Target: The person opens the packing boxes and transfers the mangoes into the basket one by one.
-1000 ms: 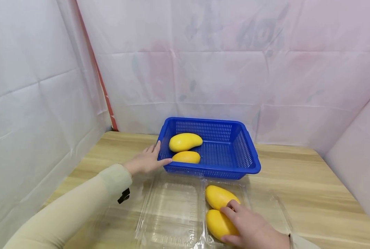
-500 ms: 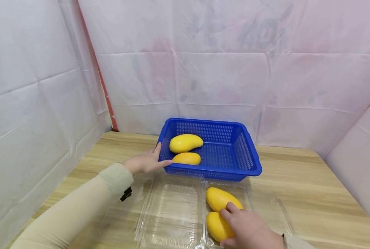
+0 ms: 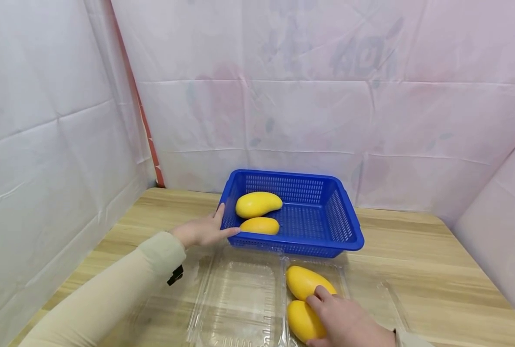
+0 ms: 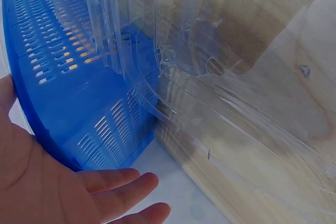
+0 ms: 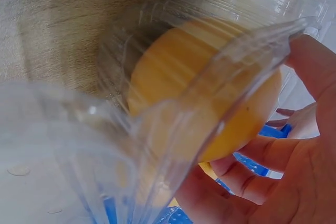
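Note:
My right hand curls its fingers round the nearer of two yellow mangoes in a clear plastic clamshell box. The second mango lies just behind it. In the right wrist view the thumb lies at the box's edge and the fingers touch the held mango. My left hand rests against the left front corner of a blue basket, its fingers extended. Inside the basket, on its left side, lie two more mangoes, one at the back and one near the front rim.
The box's other clear half lies spread on the wooden table, left of the mangoes. More clear plastic lies to the right. Behind the basket hangs a pale sheet, and other sheets flank the table.
The whole head view has shifted slightly, with things sitting a little lower. My right hand stays at the nearer mango and my left hand stays on the basket corner.

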`<state>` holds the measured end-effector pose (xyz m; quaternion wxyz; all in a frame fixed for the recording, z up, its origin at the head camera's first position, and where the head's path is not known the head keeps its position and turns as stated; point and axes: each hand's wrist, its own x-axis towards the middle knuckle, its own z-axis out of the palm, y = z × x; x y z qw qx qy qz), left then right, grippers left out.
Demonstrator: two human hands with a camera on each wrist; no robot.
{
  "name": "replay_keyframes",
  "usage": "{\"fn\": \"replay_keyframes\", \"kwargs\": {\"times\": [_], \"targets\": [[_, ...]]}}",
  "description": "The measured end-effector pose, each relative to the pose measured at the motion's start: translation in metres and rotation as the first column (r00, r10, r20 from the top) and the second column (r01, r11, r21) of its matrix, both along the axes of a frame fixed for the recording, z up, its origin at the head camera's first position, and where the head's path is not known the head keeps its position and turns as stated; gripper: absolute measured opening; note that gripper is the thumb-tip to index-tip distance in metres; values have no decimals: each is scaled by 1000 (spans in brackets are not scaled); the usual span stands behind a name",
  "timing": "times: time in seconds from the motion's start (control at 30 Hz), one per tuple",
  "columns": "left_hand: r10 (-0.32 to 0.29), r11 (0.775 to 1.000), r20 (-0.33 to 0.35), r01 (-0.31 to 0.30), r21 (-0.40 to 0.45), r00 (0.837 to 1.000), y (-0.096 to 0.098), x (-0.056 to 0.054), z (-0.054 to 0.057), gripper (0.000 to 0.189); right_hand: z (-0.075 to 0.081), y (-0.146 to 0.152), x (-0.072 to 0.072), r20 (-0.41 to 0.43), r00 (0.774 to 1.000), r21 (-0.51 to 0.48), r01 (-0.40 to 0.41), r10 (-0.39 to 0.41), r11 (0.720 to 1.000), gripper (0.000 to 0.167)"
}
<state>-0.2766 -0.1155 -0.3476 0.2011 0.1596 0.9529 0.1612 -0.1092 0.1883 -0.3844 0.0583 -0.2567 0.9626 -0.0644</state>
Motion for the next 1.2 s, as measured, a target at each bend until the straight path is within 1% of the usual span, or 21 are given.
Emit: {"fn": "replay_keyframes", "kwargs": {"times": [0.1,0.23,0.4,0.5,0.53,0.63,0.73,0.83,0.93,1.07,1.2], "targets": [[0,1000,4,0,-3,1000,0,0,0,104,-1,0,0,14,1000,-6,9,-9,1000,61],[2,1000,10,-2,17,1000,0,-1,0,110,-1,2,0,17,1000,-20,12,-12,1000,61],[4,999,19,-5,39,1000,0,-3,-2,111,-1,4,1,12,1000,-52,-5,6,999,60],[4,999,20,-5,36,1000,-1,-3,-3,108,-1,4,1,49,999,-63,-1,4,998,59],[3,999,20,-4,37,1000,-1,-3,-4,107,0,4,1,81,997,-67,11,-6,998,59],[3,999,22,-3,39,1000,-1,-3,-4,103,0,3,1,175,983,-73,62,-48,995,61],[4,999,28,-6,44,1000,-1,-3,-3,103,1,1,0,233,969,-75,107,-87,991,61],[-1,999,29,0,34,1000,-1,-3,-3,105,-1,0,-1,219,972,-79,107,-88,991,60],[-4,1000,36,3,28,999,1,-1,-3,106,-4,1,-1,178,981,-77,91,-76,993,62],[1,1000,36,-2,28,999,1,0,-1,109,-5,1,-2,144,987,-77,79,-67,994,63],[10,999,37,-11,34,999,0,0,0,110,-4,2,-4,141,989,-100,68,-54,993,63]]}}
